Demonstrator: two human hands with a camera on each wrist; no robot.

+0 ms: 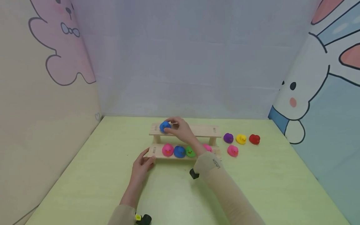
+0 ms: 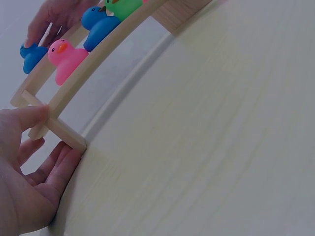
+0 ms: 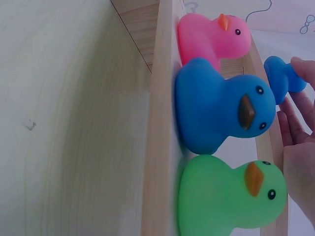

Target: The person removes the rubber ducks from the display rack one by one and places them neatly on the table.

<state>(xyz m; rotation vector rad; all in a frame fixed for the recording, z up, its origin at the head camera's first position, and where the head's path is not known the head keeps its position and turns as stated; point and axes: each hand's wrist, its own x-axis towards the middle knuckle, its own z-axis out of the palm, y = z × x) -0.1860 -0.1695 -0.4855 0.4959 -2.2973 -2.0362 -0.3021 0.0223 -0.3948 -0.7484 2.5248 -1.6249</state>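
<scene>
Where the pale curtain [image 1: 180, 62] fills the upper middle of the head view, a rabbit drawing [image 1: 303, 90] borders it at the upper right, and the yellow-green desk [image 1: 84, 168] spreads below. A two-tier wooden stand [image 1: 202, 129] stands at the centre. From the lower right, the sleeved right arm [image 1: 227, 187] crosses the lower tier and hides part of its row. Left of centre, the left hand [image 1: 140, 165] has a narrow grip on the stand's left end. Near the centre, the right hand [image 1: 181, 128] holds in its grip a blue duck [image 1: 164, 127] at the upper tier's left end. Below sit a pink duck [image 1: 167, 150], a second blue duck [image 1: 179, 152] and a green duck [image 1: 190, 152]; past the arm, another pink duck [image 1: 207, 147] is partly covered. Right of the stand, on the desk, are purple [image 1: 228, 138], yellow [image 1: 241, 139], red [image 1: 254, 139] and pink [image 1: 232, 151] ducks.
</scene>
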